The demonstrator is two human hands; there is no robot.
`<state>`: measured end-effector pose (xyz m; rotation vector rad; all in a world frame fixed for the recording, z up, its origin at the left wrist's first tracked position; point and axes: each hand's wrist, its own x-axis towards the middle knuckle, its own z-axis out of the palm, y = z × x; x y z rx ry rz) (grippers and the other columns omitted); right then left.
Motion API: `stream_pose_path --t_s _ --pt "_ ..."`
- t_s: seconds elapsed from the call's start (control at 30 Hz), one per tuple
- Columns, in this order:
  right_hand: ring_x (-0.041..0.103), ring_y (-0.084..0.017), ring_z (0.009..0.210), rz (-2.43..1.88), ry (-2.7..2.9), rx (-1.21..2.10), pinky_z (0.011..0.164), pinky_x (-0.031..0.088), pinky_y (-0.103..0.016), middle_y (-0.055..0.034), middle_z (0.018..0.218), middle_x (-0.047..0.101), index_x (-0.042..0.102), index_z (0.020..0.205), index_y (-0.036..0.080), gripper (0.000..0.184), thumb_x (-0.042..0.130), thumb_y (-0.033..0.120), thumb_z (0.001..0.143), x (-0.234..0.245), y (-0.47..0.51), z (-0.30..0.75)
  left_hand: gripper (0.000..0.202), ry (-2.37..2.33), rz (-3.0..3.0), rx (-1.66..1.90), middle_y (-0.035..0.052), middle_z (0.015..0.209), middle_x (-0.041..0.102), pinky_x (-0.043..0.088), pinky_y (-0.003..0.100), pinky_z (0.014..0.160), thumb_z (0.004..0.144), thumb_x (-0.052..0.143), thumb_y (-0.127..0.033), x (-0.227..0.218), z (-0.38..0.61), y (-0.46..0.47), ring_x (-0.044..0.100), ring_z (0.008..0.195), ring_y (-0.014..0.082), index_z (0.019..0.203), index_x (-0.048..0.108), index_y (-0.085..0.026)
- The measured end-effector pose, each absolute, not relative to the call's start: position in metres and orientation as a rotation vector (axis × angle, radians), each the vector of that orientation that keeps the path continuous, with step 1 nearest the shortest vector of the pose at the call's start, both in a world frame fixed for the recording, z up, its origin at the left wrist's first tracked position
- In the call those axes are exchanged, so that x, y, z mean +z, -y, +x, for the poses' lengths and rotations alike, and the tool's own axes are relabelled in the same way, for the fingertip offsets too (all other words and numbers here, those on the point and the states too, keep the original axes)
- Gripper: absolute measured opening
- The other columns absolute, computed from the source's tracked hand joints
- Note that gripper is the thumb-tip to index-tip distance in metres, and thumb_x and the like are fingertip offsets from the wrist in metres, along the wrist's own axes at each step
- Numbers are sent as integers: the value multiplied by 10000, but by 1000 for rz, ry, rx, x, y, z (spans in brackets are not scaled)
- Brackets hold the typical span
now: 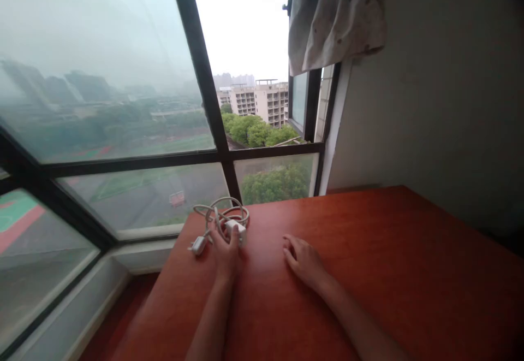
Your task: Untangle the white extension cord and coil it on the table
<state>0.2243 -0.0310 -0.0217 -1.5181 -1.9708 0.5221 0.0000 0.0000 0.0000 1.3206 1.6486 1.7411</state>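
Near the far left corner of the reddish-brown wooden table (270, 284), my left hand (226, 252) is closed around a white extension cord (241, 206). Its cable lies in loose loops beyond the fingers. At the thumb is the cord's white block (236, 226), partly covered by the hand. To the left of the hand, the white plug (198, 246) sticks out with its prongs pointing left. My right hand (303, 260) rests on the tabletop to the right, fingers loosely curled and thumb apart, holding nothing.
Behind the table stands a dark-framed window (135, 161), with one pane swung outward at the right. A pale spotted curtain (335, 22) hangs above it. A plain wall (417, 104) rises on the right. A low ledge (143, 255) runs beside the table's left edge.
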Motion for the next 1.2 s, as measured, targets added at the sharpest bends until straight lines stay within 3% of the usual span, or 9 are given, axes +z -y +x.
stream_pose_path --t_s 0.2,0.4,0.57,0.7,0.83,0.97,1.13,1.2 --pt "629 -208 999 -1514 1964 527 889 454 -301 -92 1089 681 586 1211 178 363 478 224 867 -21 30 225 547 -1593 1238 1707 125 1131 625 524 388 870 801 635 -413 -4 -5 -3 637 1018 264 1269 470 -182" --pt "625 -212 1000 -1511 1974 529 902 447 -311 -96 1076 680 579 1218 165 368 467 236 874 -22 30 227 461 -1488 1222 1702 128 1223 592 509 362 911 849 573 -375 -7 5 -1 607 1099 243 1257 476 -186" --pt "637 -215 927 -1479 1931 555 850 468 -318 -96 999 692 586 1203 164 360 468 254 875 -27 29 229 422 -1396 1220 1609 156 1264 571 539 348 860 843 542 -308 -10 27 6 604 1113 255 1230 466 -158" --pt "642 -197 806 -1387 1750 644 761 503 -304 -85 937 688 581 1190 157 375 442 339 893 -28 25 233 392 -1323 1277 1516 137 1200 618 559 344 811 857 497 -288 -2 47 19 628 1072 251 1226 465 -162" --pt "650 -201 840 -1330 1512 723 726 531 -296 -112 1069 668 558 1202 168 451 385 470 915 -28 23 245 328 -1337 1456 1455 122 1158 640 524 354 883 871 494 -290 1 62 29 637 1044 235 1172 525 -161" --pt "662 -214 843 -1283 1420 826 642 542 -281 -123 1081 672 551 1210 161 519 323 533 928 -29 26 255 322 -1295 1508 1400 117 1201 620 534 325 849 879 494 -291 -6 68 31 639 1037 224 1178 533 -178" --pt "629 -242 1005 -1242 1631 744 863 505 -330 -111 1132 662 590 1180 178 447 412 482 905 -26 34 249 316 -1295 1546 1374 114 1188 627 515 349 883 880 497 -273 -9 68 32 638 1022 224 1178 543 -176" --pt "626 -244 1002 -1245 1678 702 882 492 -334 -110 1114 668 599 1162 176 422 429 459 899 -24 36 245 314 -1320 1583 1376 107 1181 632 492 371 919 874 500 -258 -6 67 33 620 1047 231 1173 550 -179"
